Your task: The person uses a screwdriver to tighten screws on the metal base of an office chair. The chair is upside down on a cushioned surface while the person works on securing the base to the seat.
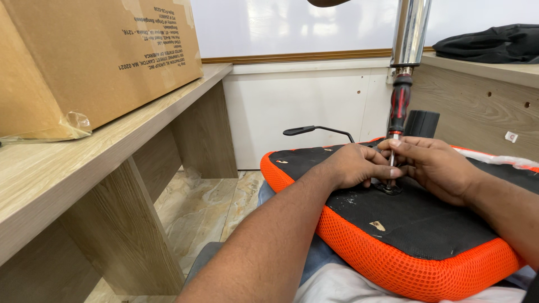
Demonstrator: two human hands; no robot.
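A wooden bench bearing a cardboard box flanks the orange-edged chair seat lying underside-up on the lap. Left hand and right hand pinch the screwdriver shaft, apparently over a washer; keeping the shaft upright should prevent slipping.

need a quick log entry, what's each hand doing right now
Left hand: closed, fingertips pinching the screwdriver shaft just above the seat.
Right hand: closed around the same shaft.

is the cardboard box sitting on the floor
No, the cardboard box sits on the wooden bench, left of both hands on the screwdriver.
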